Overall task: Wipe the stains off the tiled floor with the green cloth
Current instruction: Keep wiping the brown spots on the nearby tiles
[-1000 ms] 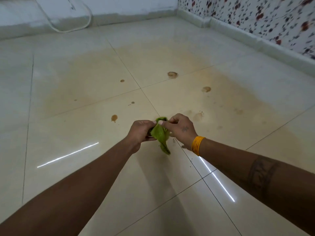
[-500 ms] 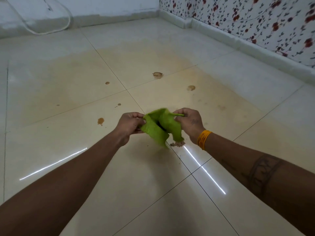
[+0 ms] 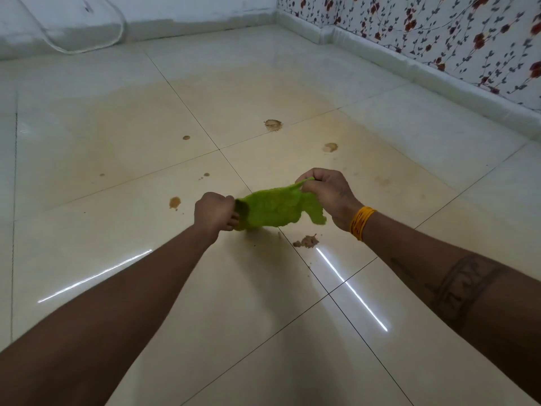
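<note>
Here we hold the green cloth (image 3: 272,208) stretched above the tiled floor (image 3: 117,235), our left hand (image 3: 215,210) pinching one edge and our right hand (image 3: 326,190) gripping the opposite corner, an orange bangle (image 3: 361,222) at that wrist. To do this step well, we judge the cloth should be opened flat or folded into a pad before it meets the floor, then pressed on the nearest stain (image 3: 307,241), which lies just below it beside a tile joint. Other brown spots (image 3: 273,124) sit well apart, further out toward the flowered wall (image 3: 439,30). No containers are in view.
</note>
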